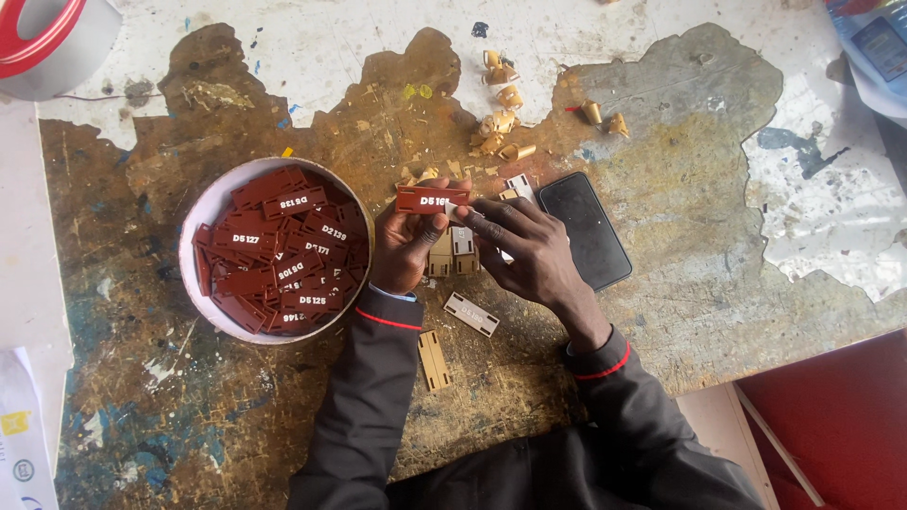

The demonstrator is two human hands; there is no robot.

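My left hand (404, 244) holds a small dark red rectangular tag (431, 199) with white lettering, pinched at its lower edge above the table. My right hand (524, 247) reaches in from the right, its fingertips touching the tag's right end. Under both hands lie several tan backing plates (453, 253). A round white bowl (202, 210) to the left of my left hand is full of several more dark red tags (283, 250). Two more tan plates, one (470, 314) and another (434, 360), lie near my wrists.
A black phone (584, 229) lies face up just right of my right hand. Curled tan shavings (505, 113) are scattered farther back. A grey and red roll (42, 42) sits at the top left corner. The worn table (718, 236) ends at the lower right.
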